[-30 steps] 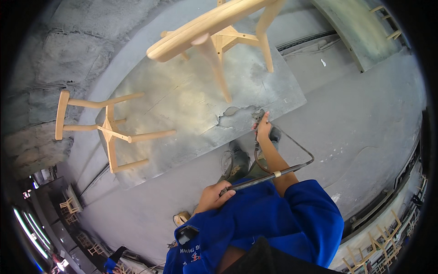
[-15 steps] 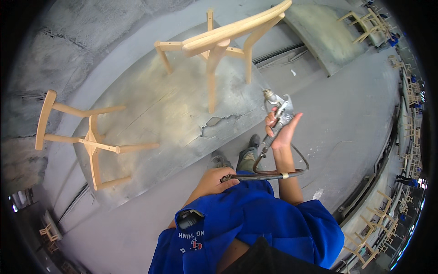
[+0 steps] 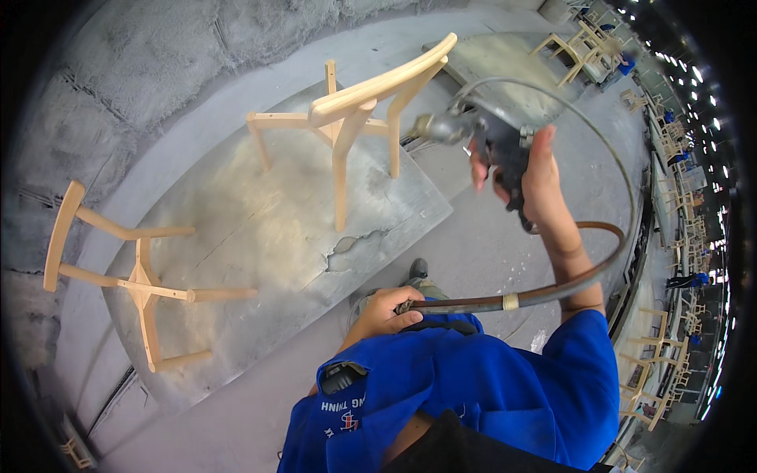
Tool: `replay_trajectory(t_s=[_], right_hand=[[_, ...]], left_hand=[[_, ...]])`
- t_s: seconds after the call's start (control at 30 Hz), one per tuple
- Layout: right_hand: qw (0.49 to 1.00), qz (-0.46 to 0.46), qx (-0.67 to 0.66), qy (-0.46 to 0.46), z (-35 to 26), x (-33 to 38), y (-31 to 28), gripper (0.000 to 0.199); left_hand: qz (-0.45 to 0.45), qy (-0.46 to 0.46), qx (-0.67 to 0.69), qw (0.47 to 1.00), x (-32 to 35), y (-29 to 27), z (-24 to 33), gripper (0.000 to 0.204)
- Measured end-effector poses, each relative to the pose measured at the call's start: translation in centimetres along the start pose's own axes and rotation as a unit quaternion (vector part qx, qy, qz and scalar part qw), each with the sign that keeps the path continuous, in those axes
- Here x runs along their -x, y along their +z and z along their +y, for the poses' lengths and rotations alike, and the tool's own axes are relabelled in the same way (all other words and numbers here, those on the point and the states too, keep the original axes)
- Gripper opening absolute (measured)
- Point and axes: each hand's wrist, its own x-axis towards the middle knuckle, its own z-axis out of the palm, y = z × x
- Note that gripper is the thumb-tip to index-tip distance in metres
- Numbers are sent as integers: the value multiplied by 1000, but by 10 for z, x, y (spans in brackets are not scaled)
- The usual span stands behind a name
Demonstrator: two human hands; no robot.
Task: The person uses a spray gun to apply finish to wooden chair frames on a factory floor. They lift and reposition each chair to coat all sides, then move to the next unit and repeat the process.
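My right hand (image 3: 542, 185) is raised, wrapped round the dark grip of a metal spray gun (image 3: 505, 146). Its nozzle points left, toward the back of a pale wooden chair frame (image 3: 344, 158), and stays apart from it. In front of my waist, my left hand (image 3: 386, 312) is closed round the gun's hose (image 3: 544, 296). From there the hose loops out to the right and up to the gun. That chair frame stands upright without a seat on a grey board (image 3: 268, 292). A second wooden chair frame (image 3: 146, 284) lies tipped over at the board's left.
The board has a broken hole (image 3: 347, 243) near its front edge. Behind it rises a rough grey wall (image 3: 142, 102). Another board (image 3: 512, 71) lies at the far right. Further right are more chair frames (image 3: 650, 363) and a person in blue (image 3: 625, 65).
My right hand has lifted the spray gun up and to the right, turning its nozzle leftward. The hose now bows in a wider loop. My left hand keeps its hold on the hose.
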Motion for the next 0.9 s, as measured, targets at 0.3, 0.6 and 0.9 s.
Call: replay_trajectory(t_s=[0.3, 0.6, 0.9], right_hand=[[964, 212, 158, -11, -3, -62, -88, 75], [939, 265, 199, -90, 116, 11, -121, 52], [977, 84, -85, 174, 252, 190, -8, 68]], left_hand=[[47, 12, 16, 999, 8, 10, -15, 55], [41, -10, 15, 999, -10, 2, -36, 70], [429, 250, -210, 842, -173, -155, 28, 75]])
